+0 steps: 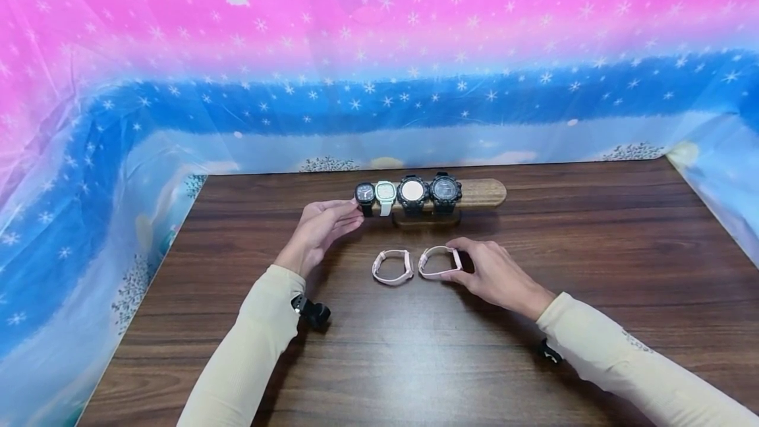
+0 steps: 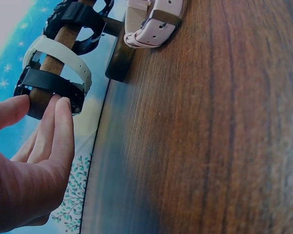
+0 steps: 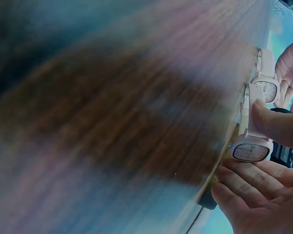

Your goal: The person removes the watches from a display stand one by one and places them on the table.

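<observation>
My left hand is at the left end of a wooden watch stand. Its thumb and fingertips pinch a small square black watch that is looped round the bar. Beside that watch sit a pale mint-white watch and two chunky round black watches, all strapped round the same bar. On the table in front, my right hand holds a pale pink watch between thumb and fingers, its strap buckled into a loop. Another buckled pink watch stands on its side just left of it.
The wood-grain table meets a pink and blue snowflake cloth at the back and sides. The stand's base rests near the back edge. Its bar's right end carries no watch. A black wrist camera is strapped to the left sleeve.
</observation>
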### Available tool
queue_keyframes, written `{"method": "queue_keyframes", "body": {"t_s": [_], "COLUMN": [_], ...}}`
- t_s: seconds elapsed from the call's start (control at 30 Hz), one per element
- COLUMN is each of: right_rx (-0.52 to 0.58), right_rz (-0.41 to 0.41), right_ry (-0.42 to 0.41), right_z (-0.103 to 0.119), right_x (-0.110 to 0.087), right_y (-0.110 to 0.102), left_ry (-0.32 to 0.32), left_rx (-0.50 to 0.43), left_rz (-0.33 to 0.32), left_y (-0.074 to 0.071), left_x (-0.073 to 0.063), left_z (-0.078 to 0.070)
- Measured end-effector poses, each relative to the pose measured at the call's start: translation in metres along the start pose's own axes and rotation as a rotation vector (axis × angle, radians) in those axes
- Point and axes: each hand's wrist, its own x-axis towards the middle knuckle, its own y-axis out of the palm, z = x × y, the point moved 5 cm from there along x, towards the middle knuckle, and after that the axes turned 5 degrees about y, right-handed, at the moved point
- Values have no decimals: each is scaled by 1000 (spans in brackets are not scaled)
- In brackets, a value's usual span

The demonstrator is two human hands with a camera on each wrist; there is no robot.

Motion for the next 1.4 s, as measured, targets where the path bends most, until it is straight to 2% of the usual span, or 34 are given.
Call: {"method": "queue_keyframes", "body": {"t_s": [0.5,0.93,1.4], "right_rx": [-13,5,66], "right_rz": [35,28,-1], "right_ry": [21,44,147], "right_z": [-1,-5,-39], "right_x": [0,1,1], "right_y": [1,-4,-29], "left_ry": [-3,-6,0], "left_rx": [-8,-11,-12], "left_rz": [-1,-4,2], "left_y": [1,0,1], "left_x": [0,-1,0], "left_z": [0,-1,0]}}
